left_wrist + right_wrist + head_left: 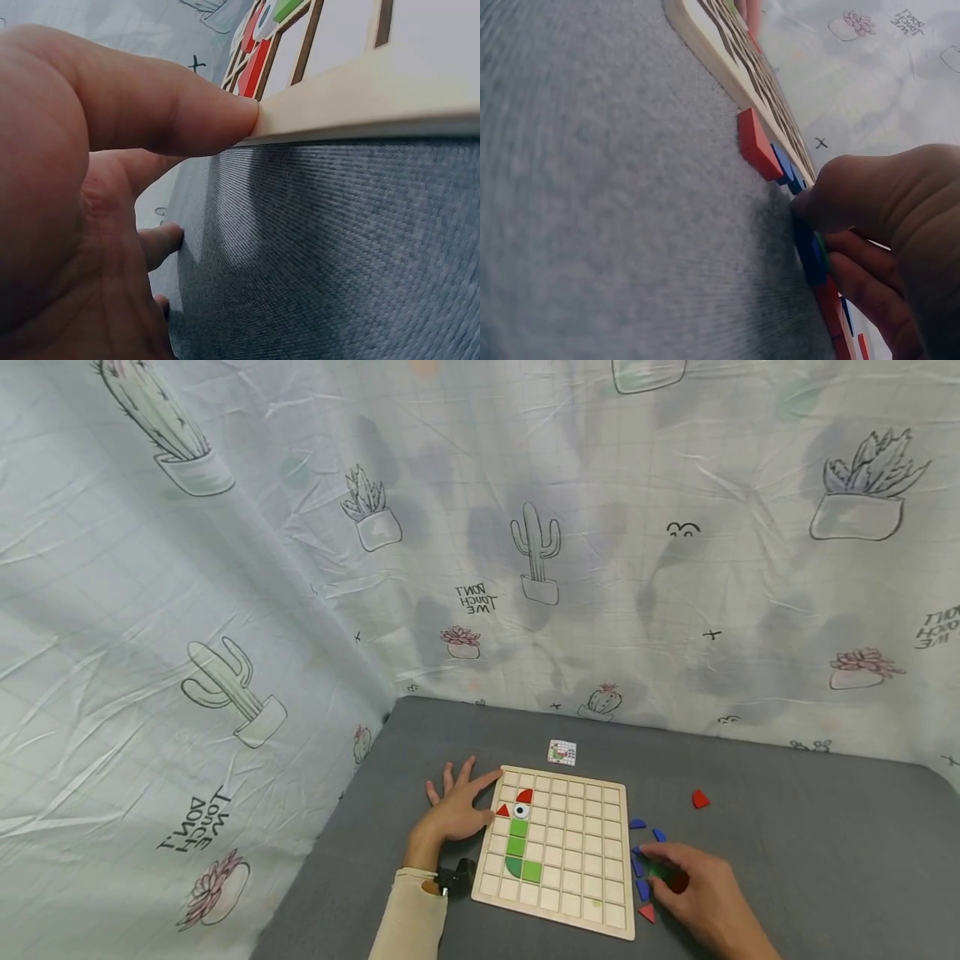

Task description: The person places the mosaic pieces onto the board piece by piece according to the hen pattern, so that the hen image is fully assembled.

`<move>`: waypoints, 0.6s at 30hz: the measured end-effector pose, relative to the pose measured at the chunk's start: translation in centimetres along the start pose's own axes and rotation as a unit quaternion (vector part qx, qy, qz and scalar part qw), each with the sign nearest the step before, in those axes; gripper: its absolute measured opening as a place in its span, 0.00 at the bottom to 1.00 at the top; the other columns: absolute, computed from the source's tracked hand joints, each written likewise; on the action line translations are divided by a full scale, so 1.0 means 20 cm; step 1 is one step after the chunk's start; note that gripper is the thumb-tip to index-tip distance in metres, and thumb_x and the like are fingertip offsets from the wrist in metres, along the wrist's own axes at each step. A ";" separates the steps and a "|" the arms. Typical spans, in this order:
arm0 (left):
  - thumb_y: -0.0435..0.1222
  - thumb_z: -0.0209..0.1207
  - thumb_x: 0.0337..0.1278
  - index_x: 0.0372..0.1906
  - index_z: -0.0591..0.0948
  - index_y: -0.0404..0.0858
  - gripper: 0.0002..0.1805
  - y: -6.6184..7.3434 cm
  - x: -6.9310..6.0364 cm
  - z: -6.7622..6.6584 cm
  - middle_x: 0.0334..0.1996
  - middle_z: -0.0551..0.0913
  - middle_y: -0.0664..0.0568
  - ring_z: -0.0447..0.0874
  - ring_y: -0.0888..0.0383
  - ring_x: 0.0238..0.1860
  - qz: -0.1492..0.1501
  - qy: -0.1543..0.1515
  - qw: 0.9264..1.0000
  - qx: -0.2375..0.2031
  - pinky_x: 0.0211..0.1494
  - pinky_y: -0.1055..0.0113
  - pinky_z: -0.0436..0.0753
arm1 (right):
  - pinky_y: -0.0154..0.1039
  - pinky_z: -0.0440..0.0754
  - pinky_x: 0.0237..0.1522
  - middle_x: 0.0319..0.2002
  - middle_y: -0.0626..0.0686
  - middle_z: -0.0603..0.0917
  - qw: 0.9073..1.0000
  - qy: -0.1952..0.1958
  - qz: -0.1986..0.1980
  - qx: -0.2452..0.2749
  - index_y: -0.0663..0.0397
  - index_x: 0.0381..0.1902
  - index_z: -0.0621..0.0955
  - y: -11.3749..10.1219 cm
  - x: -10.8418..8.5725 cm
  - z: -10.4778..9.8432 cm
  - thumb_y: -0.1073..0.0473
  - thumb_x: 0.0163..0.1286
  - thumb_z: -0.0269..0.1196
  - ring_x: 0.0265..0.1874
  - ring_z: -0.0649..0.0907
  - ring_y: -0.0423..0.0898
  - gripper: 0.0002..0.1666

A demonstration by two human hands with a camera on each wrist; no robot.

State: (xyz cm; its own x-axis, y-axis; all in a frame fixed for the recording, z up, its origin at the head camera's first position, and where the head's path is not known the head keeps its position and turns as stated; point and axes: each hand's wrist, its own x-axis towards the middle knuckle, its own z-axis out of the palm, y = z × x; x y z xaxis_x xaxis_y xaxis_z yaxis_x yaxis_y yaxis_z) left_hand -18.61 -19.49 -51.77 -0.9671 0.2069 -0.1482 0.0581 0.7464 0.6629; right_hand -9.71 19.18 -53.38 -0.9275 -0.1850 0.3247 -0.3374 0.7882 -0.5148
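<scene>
The wooden grid board lies flat, with red, green and eye-marked pieces in its left columns. My left hand is spread at its upper left; the index finger touches the top corner and the thumb presses the left edge. Beside the board's right edge, my right hand is low over loose pieces, thumb and index finger apart. Blue pieces lie by the fingertips, and a green piece shows under the hand. A red triangle sits near the thumb. The other fingers partly hide the pieces beneath.
A small picture card lies beyond the board's top edge. One red piece sits apart on the grey table, right of the board. Printed cloth hangs behind the table and along its left side.
</scene>
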 end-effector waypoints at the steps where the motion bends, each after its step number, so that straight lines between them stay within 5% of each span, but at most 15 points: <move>1: 0.35 0.66 0.63 0.83 0.74 0.54 0.41 0.00 0.00 0.00 0.90 0.49 0.38 0.27 0.26 0.89 0.000 0.000 1.000 0.000 0.79 0.18 0.24 | 0.42 0.90 0.42 0.44 0.40 0.92 1.000 -0.001 0.002 -0.001 0.43 0.47 0.93 0.00 0.00 0.00 0.68 0.49 0.85 0.41 0.88 0.36 0.27; 12: 0.35 0.66 0.62 0.83 0.74 0.53 0.41 0.00 0.00 0.00 0.90 0.49 0.38 0.27 0.26 0.89 0.001 0.002 1.000 -0.001 0.79 0.17 0.24 | 0.29 0.88 0.37 0.42 0.40 0.95 0.996 0.028 0.020 0.081 0.42 0.48 0.92 0.00 0.00 -0.04 0.67 0.54 0.85 0.39 0.91 0.32 0.25; 18: 0.35 0.66 0.62 0.82 0.75 0.53 0.41 0.00 0.00 0.00 0.90 0.50 0.38 0.28 0.25 0.89 0.000 0.004 1.000 -0.002 0.79 0.17 0.24 | 0.34 0.90 0.37 0.42 0.39 0.94 0.994 0.018 -0.005 0.109 0.42 0.48 0.93 -0.07 0.03 -0.05 0.67 0.55 0.85 0.40 0.90 0.30 0.24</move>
State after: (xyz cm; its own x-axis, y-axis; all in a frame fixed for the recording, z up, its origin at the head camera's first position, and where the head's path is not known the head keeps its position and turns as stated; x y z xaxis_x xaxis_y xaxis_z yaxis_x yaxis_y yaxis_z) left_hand -18.63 -19.40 -51.75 -0.9689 0.2027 -0.1419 0.0581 0.7438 0.6659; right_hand -9.51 18.53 -51.59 -0.9189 -0.1675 0.3571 -0.3770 0.6391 -0.6704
